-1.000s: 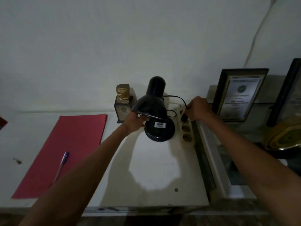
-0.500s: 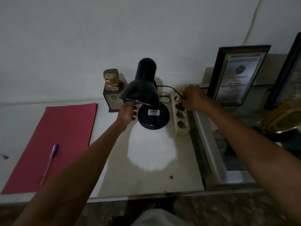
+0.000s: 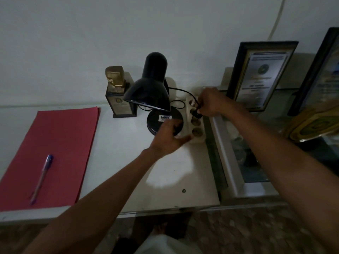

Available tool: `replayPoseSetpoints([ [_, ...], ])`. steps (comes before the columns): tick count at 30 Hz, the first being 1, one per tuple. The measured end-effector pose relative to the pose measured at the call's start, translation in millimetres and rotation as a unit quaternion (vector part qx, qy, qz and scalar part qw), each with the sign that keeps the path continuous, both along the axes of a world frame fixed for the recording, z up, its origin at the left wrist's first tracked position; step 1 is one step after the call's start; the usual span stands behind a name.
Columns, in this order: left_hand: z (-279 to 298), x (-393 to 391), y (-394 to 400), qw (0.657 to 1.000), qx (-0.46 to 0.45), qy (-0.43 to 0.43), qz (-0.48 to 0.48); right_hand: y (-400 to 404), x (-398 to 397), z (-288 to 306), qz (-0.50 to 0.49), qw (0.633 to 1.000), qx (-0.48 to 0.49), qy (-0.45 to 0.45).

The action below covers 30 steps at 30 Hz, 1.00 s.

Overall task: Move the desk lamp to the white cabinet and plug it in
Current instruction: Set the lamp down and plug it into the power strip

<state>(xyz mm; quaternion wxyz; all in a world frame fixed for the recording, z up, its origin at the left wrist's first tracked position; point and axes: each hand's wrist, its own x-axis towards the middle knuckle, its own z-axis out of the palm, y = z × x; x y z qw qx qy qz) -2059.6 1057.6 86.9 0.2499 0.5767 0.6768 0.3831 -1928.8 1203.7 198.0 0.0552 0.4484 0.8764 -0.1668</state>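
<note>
- Both forearms are bare, with no sleeve in sight, entering from the lower left and lower right of the frame.
- The left hand [image 3: 169, 137] and right hand [image 3: 213, 101] wear no gloves.
- Pale cloth shows at the bottom centre.

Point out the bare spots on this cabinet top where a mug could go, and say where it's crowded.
Most room: the near stretch of the white cabinet top, between the red folder and the right edge. A smaller gap lies between folder and trophy. Crowded: the back right corner, with lamp, power strip, cord and both hands.
</note>
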Motion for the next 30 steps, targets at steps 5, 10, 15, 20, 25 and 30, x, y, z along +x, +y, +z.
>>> replayPoseSetpoints([
  [5,-9,53,22,0.990,-0.094,-0.044,0.091,2,6,-7,0.042,0.999,0.006,-0.007],
  [10,-22,73,25,0.968,-0.068,-0.143,0.194,2,7,-14,0.094,0.996,0.012,0.003],
  [15,-26,72,21,0.972,-0.047,-0.128,0.192,5,14,-17,0.124,0.990,0.064,0.018],
  [20,-27,69,20,0.972,-0.047,-0.118,0.198,4,13,-20,0.158,0.984,0.075,-0.029],
  [25,-21,66,18,0.973,-0.047,-0.115,0.195,8,6,-23,0.173,0.984,0.049,-0.018],
  [30,-16,63,17,0.975,-0.056,-0.123,0.178,13,15,-23,0.172,0.984,0.028,0.030],
])
